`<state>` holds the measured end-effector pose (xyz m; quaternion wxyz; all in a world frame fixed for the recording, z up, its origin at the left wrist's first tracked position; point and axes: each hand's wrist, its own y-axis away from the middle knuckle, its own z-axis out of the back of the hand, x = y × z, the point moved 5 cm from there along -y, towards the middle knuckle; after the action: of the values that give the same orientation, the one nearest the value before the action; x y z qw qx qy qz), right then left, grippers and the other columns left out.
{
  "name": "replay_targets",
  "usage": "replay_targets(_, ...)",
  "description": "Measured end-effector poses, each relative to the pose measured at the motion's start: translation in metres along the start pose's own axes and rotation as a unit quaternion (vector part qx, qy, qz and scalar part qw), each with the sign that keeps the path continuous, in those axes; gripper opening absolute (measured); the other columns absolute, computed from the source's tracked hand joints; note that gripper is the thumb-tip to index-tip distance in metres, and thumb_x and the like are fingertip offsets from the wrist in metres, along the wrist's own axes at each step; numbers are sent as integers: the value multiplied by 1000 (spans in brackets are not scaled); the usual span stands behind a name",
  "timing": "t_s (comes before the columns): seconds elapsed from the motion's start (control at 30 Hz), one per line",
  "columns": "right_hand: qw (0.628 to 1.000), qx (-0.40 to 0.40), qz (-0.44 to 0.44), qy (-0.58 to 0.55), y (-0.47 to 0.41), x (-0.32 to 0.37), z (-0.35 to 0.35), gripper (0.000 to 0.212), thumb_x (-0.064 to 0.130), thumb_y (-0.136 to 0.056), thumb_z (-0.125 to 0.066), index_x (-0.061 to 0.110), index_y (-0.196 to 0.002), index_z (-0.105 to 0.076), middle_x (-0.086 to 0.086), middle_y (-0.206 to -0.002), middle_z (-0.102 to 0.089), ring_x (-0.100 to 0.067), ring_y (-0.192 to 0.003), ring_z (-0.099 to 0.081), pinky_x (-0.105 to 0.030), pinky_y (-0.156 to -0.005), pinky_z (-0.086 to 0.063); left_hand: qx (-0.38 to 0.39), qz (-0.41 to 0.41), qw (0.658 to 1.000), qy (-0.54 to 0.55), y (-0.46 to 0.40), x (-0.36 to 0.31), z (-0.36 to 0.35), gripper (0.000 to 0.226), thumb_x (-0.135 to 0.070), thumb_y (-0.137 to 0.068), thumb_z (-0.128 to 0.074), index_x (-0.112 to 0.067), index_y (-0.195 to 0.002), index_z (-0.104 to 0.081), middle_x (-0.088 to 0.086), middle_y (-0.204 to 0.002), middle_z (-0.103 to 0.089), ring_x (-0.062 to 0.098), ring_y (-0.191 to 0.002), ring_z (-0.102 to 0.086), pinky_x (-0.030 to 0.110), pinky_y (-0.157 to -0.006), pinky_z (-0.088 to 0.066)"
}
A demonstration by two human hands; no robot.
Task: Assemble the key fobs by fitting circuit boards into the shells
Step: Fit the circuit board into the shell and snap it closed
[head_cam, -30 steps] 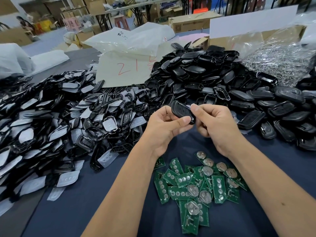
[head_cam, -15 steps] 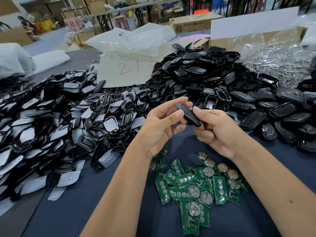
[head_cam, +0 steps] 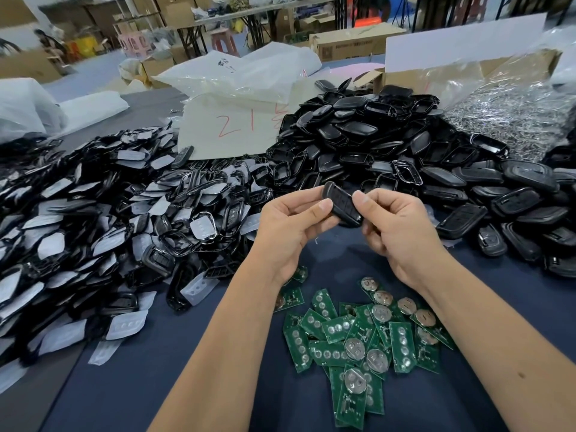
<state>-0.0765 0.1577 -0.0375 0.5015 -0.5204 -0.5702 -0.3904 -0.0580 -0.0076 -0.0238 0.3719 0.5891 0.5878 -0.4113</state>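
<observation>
both hands (head_cam: 343, 226) around one key fob (head_cam: 342, 204)

1. A long folding table (head_cam: 249, 14) on dark crossed legs stood across the far end of the room and served as the landmark.
2. Beneath it sat a pink plastic stool (head_cam: 223, 39), and a second pink stool (head_cam: 129, 42) stood off to its left.
3. Right of the table, a long brown cardboard carton (head_cam: 349, 43) lay on its side.
4. Left of the table, metal shelving (head_cam: 131, 23) held cardboard boxes against the back wall.
5. The floor (head_cam: 90, 70) in front of the table was pale blue-grey.
6. Further left, a large flat carton (head_cam: 28, 65) rested low on that floor.
7. Light was even and soft, with no window in view.
</observation>
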Motion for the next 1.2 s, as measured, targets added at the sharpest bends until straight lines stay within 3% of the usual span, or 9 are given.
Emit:
replay_targets(0.23, 999, -10, 29, 26, -2, -2, 2, 39, 22, -104, -63, -2, -74, -54, -4, -52, -47, -10, -38, -28, -19, -38, -23, -30, 8, 999, -8, -1, 6, 1, 21, 6, -91, -67, -7, -103, -78, 14, -101, -79, 20, -92, -77, 24, -74, -61)
replay_targets(0.47, 999, -14, 40, 32, -2, -3, 3, 40, 23, -103, -65, 0, -72, -55, -3, -53, -47, -11, -39, -30, -21, -41, -24, -24, 5, 1000, -4, 0, 6, -2, 27, 8, -92, -65, -12, -95, -82, 13, -97, -79, 19, -84, -74, 25, -76, -63)
replay_targets(0.63, 996, -36, 60, 61, 0, -2, 4, 41, 28, -100, -69, 4, -70, -56, -6, -53, -48, -12, -39, -32, -19, -38, -26, -58, 12, 998, -38, -1, 9, -2, 23, 7, -95, -64, -9, -106, -75, 12, -95, -79, 19, -85, -77, 25, -73, -61)
replay_targets(0.77, 997, 4, 19, 69, 0, -5, 1, 33, 30, -103, -65, 4, -82, -63, -5, -58, -57, -15, -40, -45, -18, -36, -30, -92, 14, 994, -54, -2, 10, 5, 21, 3, -95, -67, -7, -112, -74, 16, -101, -77, 20, -85, -76, 27, -75, -61)
replay_targets(0.87, 995, 29, 25, 90, 1, -4, -3, 22, 18, -104, -64, 0, -92, -67, -9, -63, -66, -19, -42, -54, -23, -33, -36, -102, 12, 993, -66, -1, 9, 9, 20, 0, -95, -69, -8, -112, -74, 16, -103, -77, 21, -89, -76, 27, -77, -60)
replay_targets(1.07, 996, 28, 21, 79, 3, -2, -4, 20, 11, -104, -63, -1, -88, -66, -15, -64, -68, -21, -40, -56, -25, -33, -40, -81, 27, 993, -86, 0, 10, 4, 21, -2, -91, -74, -7, -112, -74, 11, -96, -79, 21, -86, -77, 27, -73, -60)
replay_targets(1.2, 998, 44, 7, 41, 4, -1, -6, 28, 21, -104, -62, 0, -86, -63, -15, -65, -67, -21, -42, -56, -25, -33, -40, -81, 70, 993, -44, 1, 12, 5, 20, -4, -91, -73, -3, -112, -73, 10, -95, -78, 13, -76, -73, 23, -68, -59)
